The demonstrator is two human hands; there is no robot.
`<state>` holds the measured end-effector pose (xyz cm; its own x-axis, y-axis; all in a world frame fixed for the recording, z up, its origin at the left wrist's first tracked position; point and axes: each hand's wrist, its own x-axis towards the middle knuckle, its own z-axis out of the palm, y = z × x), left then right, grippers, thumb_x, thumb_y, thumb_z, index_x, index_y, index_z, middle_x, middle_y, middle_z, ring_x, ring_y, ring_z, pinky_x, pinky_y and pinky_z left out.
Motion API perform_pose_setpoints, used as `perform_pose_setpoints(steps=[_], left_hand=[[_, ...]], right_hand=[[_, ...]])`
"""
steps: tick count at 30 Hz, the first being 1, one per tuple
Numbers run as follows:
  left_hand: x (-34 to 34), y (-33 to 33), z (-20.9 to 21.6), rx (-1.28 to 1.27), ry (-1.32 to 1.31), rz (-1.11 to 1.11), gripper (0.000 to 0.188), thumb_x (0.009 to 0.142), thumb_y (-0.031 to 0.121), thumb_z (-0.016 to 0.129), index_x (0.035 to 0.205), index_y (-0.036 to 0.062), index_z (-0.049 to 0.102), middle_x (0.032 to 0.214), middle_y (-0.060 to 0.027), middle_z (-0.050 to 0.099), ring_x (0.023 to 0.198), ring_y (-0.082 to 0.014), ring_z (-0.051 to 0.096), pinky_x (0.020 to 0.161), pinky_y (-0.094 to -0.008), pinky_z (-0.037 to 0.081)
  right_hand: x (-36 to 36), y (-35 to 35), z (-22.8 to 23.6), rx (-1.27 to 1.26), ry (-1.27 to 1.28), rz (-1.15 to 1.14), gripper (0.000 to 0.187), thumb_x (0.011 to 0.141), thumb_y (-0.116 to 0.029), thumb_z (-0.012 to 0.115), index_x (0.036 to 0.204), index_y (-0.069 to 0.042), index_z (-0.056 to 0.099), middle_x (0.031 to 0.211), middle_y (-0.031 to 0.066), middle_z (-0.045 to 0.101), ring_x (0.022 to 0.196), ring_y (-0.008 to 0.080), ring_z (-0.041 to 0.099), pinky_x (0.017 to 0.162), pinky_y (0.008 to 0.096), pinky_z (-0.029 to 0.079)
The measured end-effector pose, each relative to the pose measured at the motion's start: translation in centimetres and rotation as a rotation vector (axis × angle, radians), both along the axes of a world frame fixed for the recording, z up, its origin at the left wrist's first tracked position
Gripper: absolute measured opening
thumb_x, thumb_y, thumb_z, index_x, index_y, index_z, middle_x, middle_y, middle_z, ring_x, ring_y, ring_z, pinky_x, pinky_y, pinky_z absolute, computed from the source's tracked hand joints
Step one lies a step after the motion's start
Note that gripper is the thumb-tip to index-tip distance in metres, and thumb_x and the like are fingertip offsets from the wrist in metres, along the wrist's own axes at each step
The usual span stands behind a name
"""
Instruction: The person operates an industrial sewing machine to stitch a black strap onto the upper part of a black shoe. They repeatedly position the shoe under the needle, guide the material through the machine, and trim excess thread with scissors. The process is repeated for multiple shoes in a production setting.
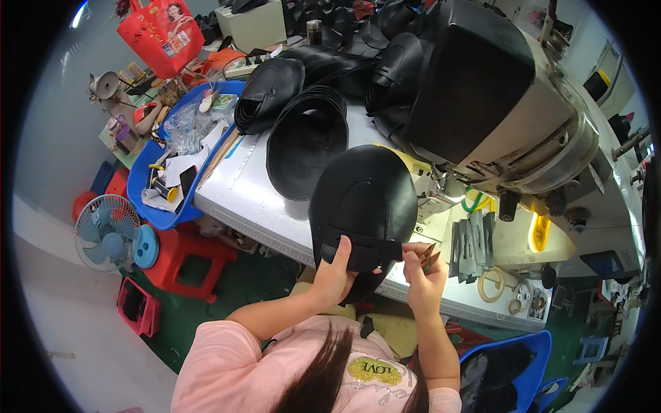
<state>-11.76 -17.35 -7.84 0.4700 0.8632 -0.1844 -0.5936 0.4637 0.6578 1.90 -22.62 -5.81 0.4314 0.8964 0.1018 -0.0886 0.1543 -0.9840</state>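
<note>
A black leather shoe upper [365,189] is raised in front of me at the table's near edge, with a curved stitched seam and a black strap [375,249] across its lower part. My left hand [334,275] grips the upper from below, its thumb pressed on the strap. At the strap's right end is my right hand [421,279], fingers closed. Out of that hand stick the pointed brass-coloured blades of what look like thread snips [429,255]. Whether the right fingertips also pinch the strap is hard to see.
A sewing machine [475,89] stands close on the right. Stacked black uppers [306,148] lie on the white table [241,206]. Dark strips [471,244] and a tape roll [491,284] sit at right. To the left are a blue tray [158,219], red stool [182,265] and fan [110,234].
</note>
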Motion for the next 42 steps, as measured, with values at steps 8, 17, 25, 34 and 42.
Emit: perform_pose_setpoints(steps=[8,17,25,34,42], left_hand=[[0.6,-0.1,0.2,-0.022,0.004,-0.016,0.037,0.090,0.034,0.036,0.097,0.0003,0.048,0.087,-0.0106,0.059,0.072,-0.0184,0.059,0.067,-0.0321,0.049],[0.8,0.1,0.0,-0.007,-0.038,-0.046,0.039,0.090,0.036,0.035,0.098,-0.0001,0.047,0.087,-0.0119,0.058,0.072,-0.0197,0.058,0.067,-0.0337,0.049],[0.7,0.1,-0.2,-0.010,-0.013,-0.049,0.043,0.089,0.040,0.034,0.109,0.0022,0.040,0.093,-0.0139,0.055,0.076,-0.0229,0.056,0.066,-0.0349,0.047],[0.8,0.0,0.4,-0.060,-0.058,-0.050,0.038,0.089,0.033,0.039,0.109,0.0015,0.041,0.092,-0.0124,0.056,0.076,-0.0214,0.058,0.064,-0.0357,0.050],[0.9,-0.6,0.5,-0.087,-0.087,-0.145,0.037,0.089,0.031,0.041,0.112,0.0024,0.040,0.097,-0.0120,0.055,0.078,-0.0213,0.058,0.063,-0.0350,0.050]], right_hand=[[0.0,0.1,-0.8,-0.059,-0.014,-0.077,0.006,0.073,-0.001,0.060,0.069,0.000,0.056,0.063,0.0024,0.055,0.056,0.0059,0.047,0.053,0.0186,0.034],[0.2,-0.1,-1.3,-0.090,0.083,-0.048,0.009,0.071,-0.001,0.063,0.066,-0.001,0.056,0.062,0.0013,0.052,0.056,0.0070,0.046,0.053,0.0191,0.034],[0.0,0.0,-1.0,-0.095,0.049,-0.064,0.011,0.071,-0.002,0.063,0.063,-0.001,0.055,0.059,-0.0007,0.049,0.052,0.0053,0.041,0.048,0.0189,0.032],[1.3,0.7,-1.3,-0.091,-0.069,-0.128,0.039,0.061,-0.010,0.073,0.092,-0.003,0.051,0.072,-0.0004,0.052,0.056,0.0042,0.043,0.049,0.0173,0.032],[3.0,0.0,-0.7,-0.180,0.548,0.233,0.058,0.057,-0.001,0.072,0.108,0.000,0.045,0.095,0.0087,0.056,0.086,0.0188,0.056,0.077,0.0312,0.046]])
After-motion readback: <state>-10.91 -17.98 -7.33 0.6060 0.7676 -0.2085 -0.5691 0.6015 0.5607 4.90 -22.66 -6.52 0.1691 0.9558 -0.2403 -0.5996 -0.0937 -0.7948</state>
